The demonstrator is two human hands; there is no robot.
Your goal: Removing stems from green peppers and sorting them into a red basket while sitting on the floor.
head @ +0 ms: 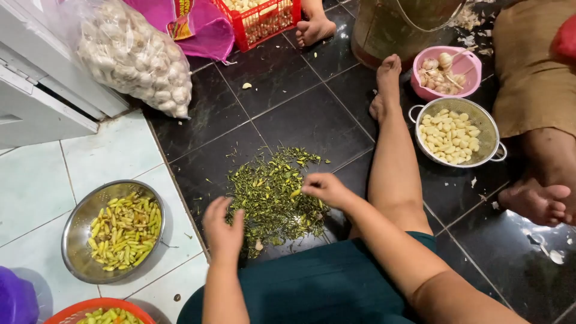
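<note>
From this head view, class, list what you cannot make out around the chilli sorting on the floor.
- Right hand: its fingertips hide what it pinches over the stem pile.
- Left hand: palm faces down, anything under it is hidden.
- Orange basket: cut off by the bottom edge.
- Purple thing: cut off at the left corner.

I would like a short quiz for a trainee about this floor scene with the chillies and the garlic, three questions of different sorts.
1. True or false: the right hand pinches a small chilli over the pile of green stems.
2. Which holds peeled garlic cloves? A) pink bowl B) metal colander C) red basket
3. Fill in: the steel bowl of chillies stands on the ___ tiles.

Key: 1 true; 2 B; 3 light
</note>
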